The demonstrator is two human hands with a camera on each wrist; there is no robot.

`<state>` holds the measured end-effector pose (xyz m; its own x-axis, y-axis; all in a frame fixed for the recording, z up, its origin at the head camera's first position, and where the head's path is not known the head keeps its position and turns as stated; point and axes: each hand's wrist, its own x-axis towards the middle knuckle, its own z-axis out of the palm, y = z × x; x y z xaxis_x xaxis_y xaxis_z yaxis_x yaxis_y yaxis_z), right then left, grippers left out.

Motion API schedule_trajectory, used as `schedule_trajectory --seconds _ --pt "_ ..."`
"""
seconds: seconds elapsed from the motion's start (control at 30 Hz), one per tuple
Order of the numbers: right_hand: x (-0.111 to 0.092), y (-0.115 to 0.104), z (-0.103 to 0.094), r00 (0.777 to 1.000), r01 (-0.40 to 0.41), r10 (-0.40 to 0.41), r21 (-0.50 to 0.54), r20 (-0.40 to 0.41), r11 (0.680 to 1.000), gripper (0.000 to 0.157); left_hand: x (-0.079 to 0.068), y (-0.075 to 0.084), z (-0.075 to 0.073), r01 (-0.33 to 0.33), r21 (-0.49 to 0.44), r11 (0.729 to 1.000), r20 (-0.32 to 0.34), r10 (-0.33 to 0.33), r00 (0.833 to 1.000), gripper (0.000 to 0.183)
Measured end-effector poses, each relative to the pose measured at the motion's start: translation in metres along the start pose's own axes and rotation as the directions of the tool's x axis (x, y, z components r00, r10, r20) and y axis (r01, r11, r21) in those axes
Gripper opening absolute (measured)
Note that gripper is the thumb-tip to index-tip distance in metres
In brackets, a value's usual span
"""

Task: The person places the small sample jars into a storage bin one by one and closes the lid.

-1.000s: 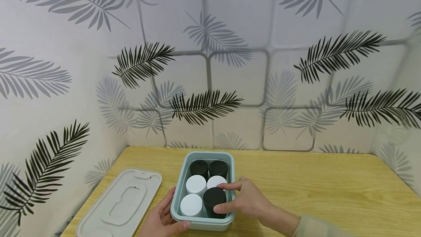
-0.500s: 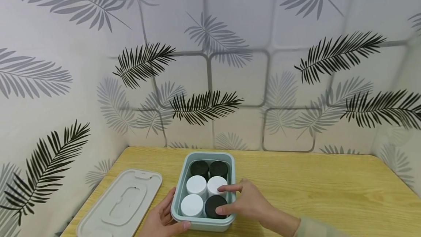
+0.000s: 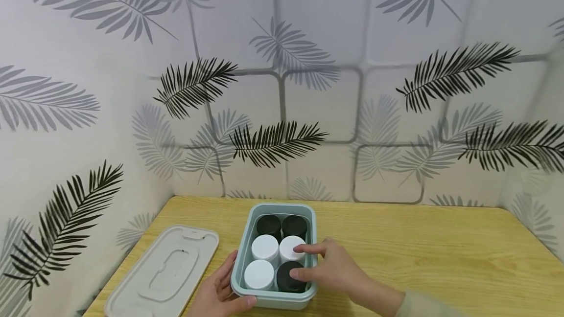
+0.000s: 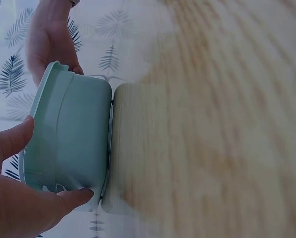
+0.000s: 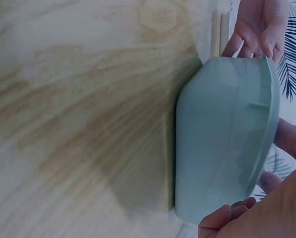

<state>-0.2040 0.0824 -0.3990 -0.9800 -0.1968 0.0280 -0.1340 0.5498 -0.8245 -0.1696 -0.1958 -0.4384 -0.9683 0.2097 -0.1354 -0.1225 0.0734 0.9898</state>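
Observation:
A light blue-green plastic box (image 3: 269, 299) stands on the table and holds upright cylindrical jars in two columns. Two black-lidded jars (image 3: 269, 225) are at the back, two white-lidded jars (image 3: 265, 247) in the middle. In front, a white-lidded jar (image 3: 259, 275) stands beside a black-lidded jar (image 3: 291, 283). My left hand (image 3: 216, 290) grips the box's near left corner, thumb along the rim, fingers against the outer wall (image 4: 73, 144). My right hand (image 3: 337, 269) is over the right rim, thumb on the front black lid, index finger reaching to the white lid behind it.
A flat grey-white lid (image 3: 163, 270) with a moulded recess lies on the table left of the box. The wood-grain table (image 3: 423, 248) extends to the right. A leaf-patterned wall covering (image 3: 317, 111) rises behind and at both sides.
The front black-lidded jar has gone down into the box, level with the white-lidded jar beside it. My right thumb and index finger stay above it. The left hand has kept its hold.

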Motion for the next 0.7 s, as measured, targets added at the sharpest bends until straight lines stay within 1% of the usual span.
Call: schedule_trajectory --seconds 0.1,0.17,0.23,0.33,0.4,0.43,0.5,0.57,0.67,0.7 --pt "-0.001 -0.002 -0.009 1.000 0.006 -0.006 0.025 0.017 1.000 0.044 -0.001 0.000 -0.003 0.007 0.004 1.000 0.011 -0.007 1.000 0.110" --pt "-0.002 -0.004 -0.014 0.998 0.057 -0.058 0.031 0.024 0.998 0.044 -0.003 0.001 -0.007 0.019 0.022 1.000 0.015 -0.019 1.000 0.110" --pt "-0.007 -0.010 -0.017 0.990 0.136 -0.138 0.040 0.027 0.990 0.043 -0.009 0.002 -0.015 0.023 0.054 0.998 0.027 -0.024 0.999 0.110" --pt "-0.017 -0.022 -0.016 0.967 0.251 -0.254 0.068 0.032 0.966 0.040 -0.021 0.005 -0.034 -0.020 0.108 0.994 0.058 0.014 0.998 0.103" --pt "-0.024 -0.031 -0.013 0.953 0.295 -0.301 0.105 0.046 0.950 0.038 -0.029 0.008 -0.051 -0.077 0.170 0.982 0.074 0.065 0.995 0.095" --pt "-0.027 -0.035 -0.011 0.947 0.307 -0.316 0.127 0.056 0.943 0.038 -0.033 0.010 -0.061 -0.111 0.209 0.972 0.076 0.097 0.992 0.090" --pt "-0.033 -0.043 -0.006 0.938 0.318 -0.335 0.170 0.084 0.933 0.037 -0.040 0.012 -0.082 -0.171 0.306 0.936 0.057 0.161 0.985 0.081" --pt "-0.038 -0.049 0.000 0.931 0.311 -0.345 0.234 0.121 0.921 0.039 -0.046 0.013 -0.106 -0.219 0.401 0.890 0.039 0.222 0.974 0.073" --pt "-0.042 -0.057 0.010 0.925 0.250 -0.323 0.319 0.201 0.914 0.038 -0.053 0.010 -0.145 -0.262 0.501 0.825 0.029 0.287 0.958 0.063" --pt "-0.043 -0.060 0.014 0.922 0.222 -0.311 0.345 0.230 0.912 0.039 -0.054 0.008 -0.157 -0.256 0.526 0.811 0.018 0.290 0.957 0.061"
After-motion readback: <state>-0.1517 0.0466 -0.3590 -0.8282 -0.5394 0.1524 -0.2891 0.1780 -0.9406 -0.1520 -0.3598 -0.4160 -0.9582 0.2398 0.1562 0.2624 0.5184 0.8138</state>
